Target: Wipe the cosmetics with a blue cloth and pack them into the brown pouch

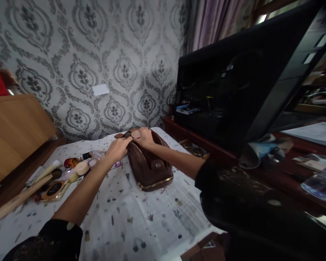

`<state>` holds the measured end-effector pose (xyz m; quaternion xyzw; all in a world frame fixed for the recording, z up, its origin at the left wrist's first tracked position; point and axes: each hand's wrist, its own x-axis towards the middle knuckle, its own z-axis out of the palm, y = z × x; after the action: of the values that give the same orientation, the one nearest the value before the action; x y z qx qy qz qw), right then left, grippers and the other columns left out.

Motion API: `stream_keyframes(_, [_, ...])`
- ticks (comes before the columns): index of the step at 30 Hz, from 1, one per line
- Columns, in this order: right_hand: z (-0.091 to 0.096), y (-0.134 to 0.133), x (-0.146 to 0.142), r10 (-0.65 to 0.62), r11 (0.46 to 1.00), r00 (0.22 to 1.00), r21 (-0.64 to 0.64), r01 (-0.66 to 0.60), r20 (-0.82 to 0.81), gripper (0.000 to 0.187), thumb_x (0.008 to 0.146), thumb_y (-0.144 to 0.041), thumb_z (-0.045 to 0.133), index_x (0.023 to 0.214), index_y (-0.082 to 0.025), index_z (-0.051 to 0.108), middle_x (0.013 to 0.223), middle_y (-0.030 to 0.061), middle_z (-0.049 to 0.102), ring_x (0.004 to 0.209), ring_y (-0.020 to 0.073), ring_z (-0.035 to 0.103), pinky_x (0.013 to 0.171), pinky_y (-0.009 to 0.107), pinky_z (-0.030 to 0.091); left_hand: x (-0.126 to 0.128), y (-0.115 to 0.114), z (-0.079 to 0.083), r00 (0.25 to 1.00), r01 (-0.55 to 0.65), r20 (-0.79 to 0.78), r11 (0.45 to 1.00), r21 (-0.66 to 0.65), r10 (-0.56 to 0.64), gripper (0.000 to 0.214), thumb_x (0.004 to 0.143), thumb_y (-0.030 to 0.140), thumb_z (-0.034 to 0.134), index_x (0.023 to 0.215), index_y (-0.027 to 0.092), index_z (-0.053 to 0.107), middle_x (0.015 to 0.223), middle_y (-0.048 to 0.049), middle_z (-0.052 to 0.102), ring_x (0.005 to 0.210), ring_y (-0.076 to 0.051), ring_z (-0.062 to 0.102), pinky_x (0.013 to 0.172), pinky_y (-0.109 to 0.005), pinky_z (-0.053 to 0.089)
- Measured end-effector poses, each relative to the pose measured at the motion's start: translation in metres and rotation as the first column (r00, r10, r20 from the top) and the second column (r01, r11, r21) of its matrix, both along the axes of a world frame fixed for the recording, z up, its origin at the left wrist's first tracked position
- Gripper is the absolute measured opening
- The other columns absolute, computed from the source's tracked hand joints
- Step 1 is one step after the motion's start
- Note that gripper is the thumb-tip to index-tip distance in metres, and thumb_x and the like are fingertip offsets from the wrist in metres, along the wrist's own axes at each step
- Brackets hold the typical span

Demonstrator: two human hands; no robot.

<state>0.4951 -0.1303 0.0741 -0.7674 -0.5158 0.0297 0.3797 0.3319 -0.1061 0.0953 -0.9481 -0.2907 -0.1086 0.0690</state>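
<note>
A brown leather bag with gold zippers stands on the patterned white cloth, its top unzipped and its mouth apart. My left hand is closed on the bag's far left edge, beside the zipper. At the far end of the opening, my right hand is curled, its forearm crossing over the bag. A round pale disc with a dark rim shows at my right fingertips, between both hands, and appears pinched there. What lies deeper inside the bag is hidden.
Left of the bag lie cosmetics: a cream round jar, a gold compact, a red-amber bottle and a wooden stick. A large black television stands at right. A wooden box is at left.
</note>
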Motion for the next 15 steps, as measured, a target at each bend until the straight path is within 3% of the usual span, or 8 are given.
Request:
stream_keyframes(6, [-0.037,0.033,0.0,-0.077,0.989,0.994,-0.134,0.066,-0.079,0.041,0.079,-0.026,0.076,0.112,-0.004,0.065,0.126,0.0283,0.062,0.123,0.0374,0.06,0.098,0.04,0.048,-0.002,0.007,-0.008,1.0,0.011,0.021,1.0,-0.006,-0.011,0.037,0.084,0.004,0.045,0.114,0.022,0.059,0.105,-0.0095,0.07,0.101,-0.025,0.067,0.082,-0.031,0.048])
stream_keyframes(9, [-0.054,0.039,0.004,-0.099,0.982,0.989,-0.171,0.08,-0.108,0.053,0.075,-0.021,0.078,0.122,-0.005,0.061,0.128,0.0289,0.062,0.124,0.0387,0.06,0.097,0.041,0.05,-0.004,0.012,-0.014,0.998,0.011,0.06,1.0,-0.027,-0.01,0.032,0.086,0.008,0.046,0.11,0.024,0.059,0.104,-0.0084,0.07,0.099,-0.025,0.067,0.08,-0.031,0.048])
stream_keyframes(15, [-0.081,0.04,0.003,-0.135,0.975,0.979,-0.196,0.103,-0.153,0.076,0.08,-0.028,0.075,0.145,-0.006,0.042,0.149,0.0304,0.044,0.143,0.0353,0.043,0.109,0.042,0.043,-0.005,0.015,-0.023,0.991,0.006,0.131,0.998,-0.058,0.002,0.026,0.086,0.011,0.047,0.105,0.024,0.058,0.105,-0.0072,0.07,0.1,-0.026,0.066,0.079,-0.031,0.047])
